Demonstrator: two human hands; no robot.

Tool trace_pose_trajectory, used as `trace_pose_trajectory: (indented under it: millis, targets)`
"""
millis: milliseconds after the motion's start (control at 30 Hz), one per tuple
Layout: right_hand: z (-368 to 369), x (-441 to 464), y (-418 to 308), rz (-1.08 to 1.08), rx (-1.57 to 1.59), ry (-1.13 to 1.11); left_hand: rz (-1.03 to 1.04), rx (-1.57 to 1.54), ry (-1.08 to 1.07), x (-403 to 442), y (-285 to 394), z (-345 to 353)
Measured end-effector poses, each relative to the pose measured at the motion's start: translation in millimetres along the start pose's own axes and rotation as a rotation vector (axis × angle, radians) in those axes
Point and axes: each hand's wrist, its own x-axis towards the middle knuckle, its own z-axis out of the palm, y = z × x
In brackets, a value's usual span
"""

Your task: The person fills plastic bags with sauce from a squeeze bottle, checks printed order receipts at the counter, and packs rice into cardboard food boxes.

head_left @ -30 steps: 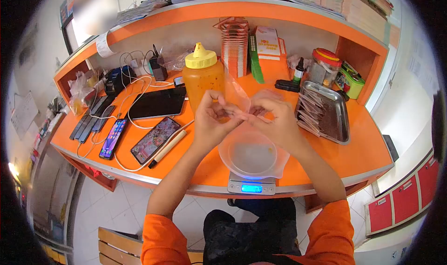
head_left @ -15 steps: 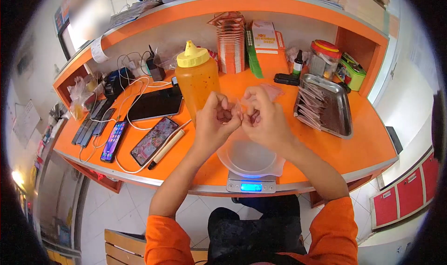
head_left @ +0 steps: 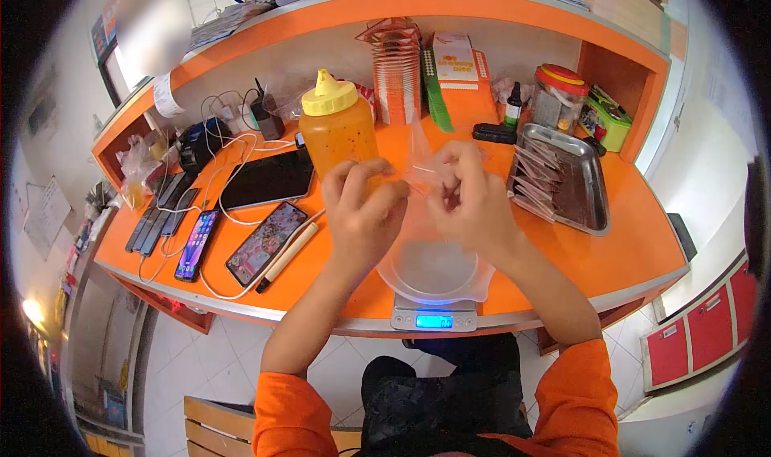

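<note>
A clear plastic bag (head_left: 420, 153) stands up between my hands, its pointed top above my fingers, over a translucent bowl (head_left: 482, 283) on a small digital scale (head_left: 409, 319) with a lit blue display. My right hand (head_left: 474, 204) pinches the bag's right side. My left hand (head_left: 361, 216) is just left of the bag, fingers bent and apart; any contact with the bag is hard to make out. Behind my left hand stands a squeeze bottle (head_left: 337, 136) of amber, speckled liquid with a yellow nozzle cap.
To the right, a metal tray (head_left: 584, 188) holds several flat packets (head_left: 536, 176). Phones (head_left: 267, 242), a tablet (head_left: 269, 180), a marker (head_left: 287, 256) and cables lie left. Stacked orange-and-white packaging (head_left: 396, 75), a small dark bottle (head_left: 513, 108) and a red-lidded jar (head_left: 560, 99) line the back.
My hands have moved apart, the left one shifting left with its fingers loosening. More of the clear bag now shows upright between them. The scale and bowl stay in place.
</note>
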Motion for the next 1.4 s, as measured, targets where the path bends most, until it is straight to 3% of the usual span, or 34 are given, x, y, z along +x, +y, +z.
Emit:
trace_pose_trajectory:
  millis: [100, 200, 300, 400, 467, 533, 600, 733, 933, 1033, 1400]
  targets:
    - [8, -6, -3, -0.186, 0.057, -0.019, 0.041, 0.107, 0.020, -4, 4, 3]
    - [5, -4, 1, -0.412, -0.111, -0.122, -0.027, 0.110, -0.052, -4, 1, 2]
    - [-12, 5, -8, -0.454, -0.447, -0.117, -0.080, 0.012, -0.120, 0, -1, -3]
    - [-18, 7, 3, -0.387, -0.407, -0.262, -0.082, -0.080, -0.145, 2, -1, -6]
    - [-19, 9, 14, -0.339, -0.311, -0.214, -0.066, -0.083, -0.080, -1, -13, -6]
    - [-21, 9, 22, -0.197, -0.036, -0.235, -0.333, -0.077, 0.285, 4, -39, 2]
    - [-23, 11, 27, 0.035, 0.400, -0.296, -0.674, -0.480, 0.079, 0, -58, 6]
    - [-17, 11, 34, 0.262, 0.854, -0.463, -1.012, -0.825, -0.234, 2, -74, 0]
    - [-17, 9, 35, 0.445, 0.990, -0.555, -0.353, -0.322, -0.001, 1, -64, 2]
    - [-15, 7, 40, 0.461, 0.965, -0.526, -0.140, -0.012, 0.034, 1, -73, 3]
    - [-4, 2, 44, 0.497, 0.802, -0.466, 0.107, 0.285, 0.068, 4, -67, -12]
